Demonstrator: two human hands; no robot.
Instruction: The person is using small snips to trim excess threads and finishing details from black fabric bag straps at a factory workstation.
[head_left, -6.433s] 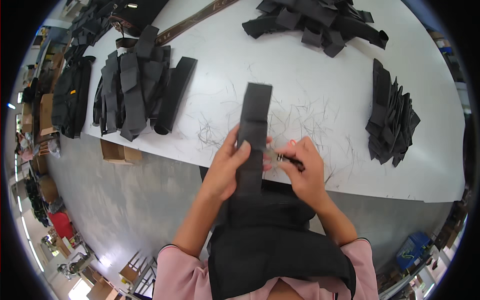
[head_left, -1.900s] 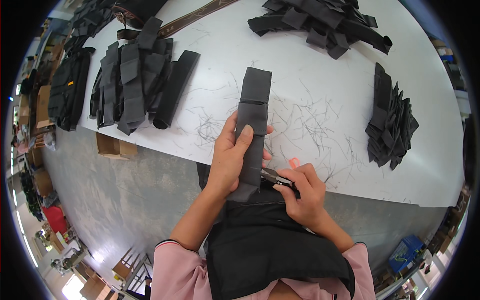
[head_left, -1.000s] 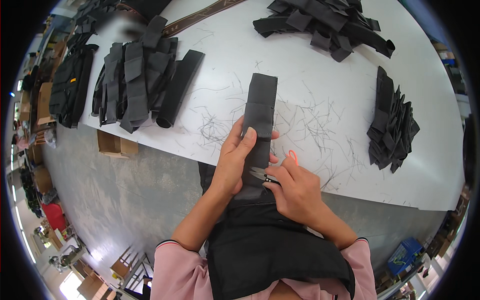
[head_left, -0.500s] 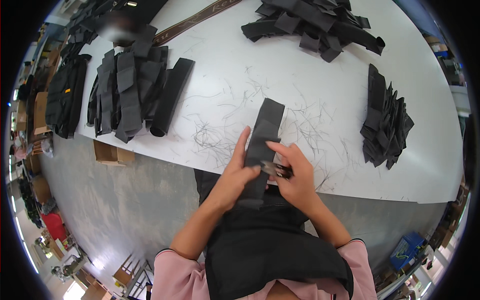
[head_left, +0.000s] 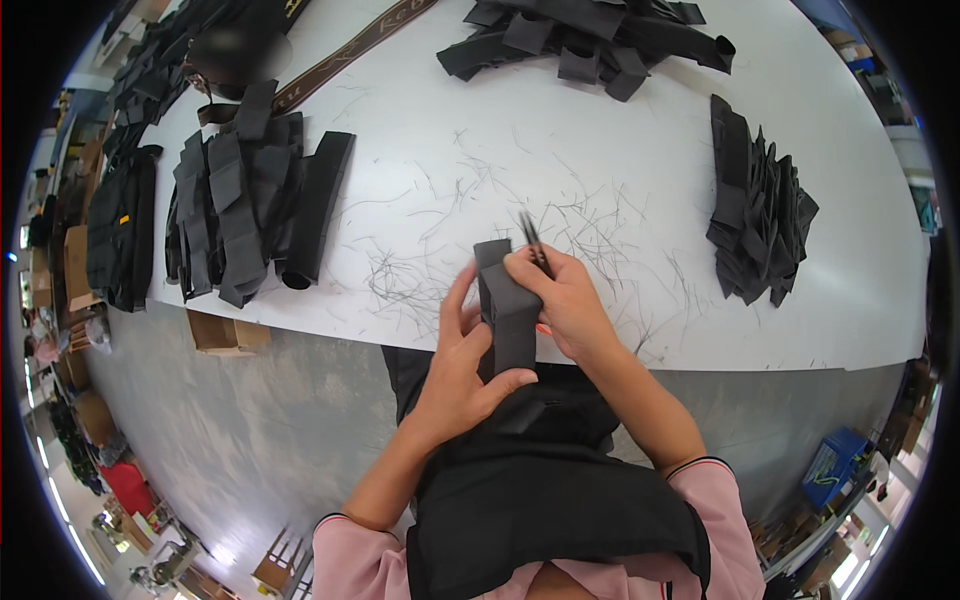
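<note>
A: Left hand [head_left: 460,370]: fingers curled round the black strap [head_left: 508,312], frame centre, at the table [head_left: 600,150] edge.
B: Right hand [head_left: 562,300]: clenched on the strap's top, pinching tweezers [head_left: 533,242] that point up.
A: Change: the strap lay flat and long on the table; now it is lifted and looks shorter.
B: Packages: brown boxes [head_left: 228,334] under the table, lower left; blue crate [head_left: 835,470], lower right.

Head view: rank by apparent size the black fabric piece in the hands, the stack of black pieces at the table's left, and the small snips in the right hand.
1. Stack of black pieces, largest.
2. Black fabric piece, though nearness to the camera enlarges it.
3. Snips, smallest; partly hidden in the right hand.
</note>
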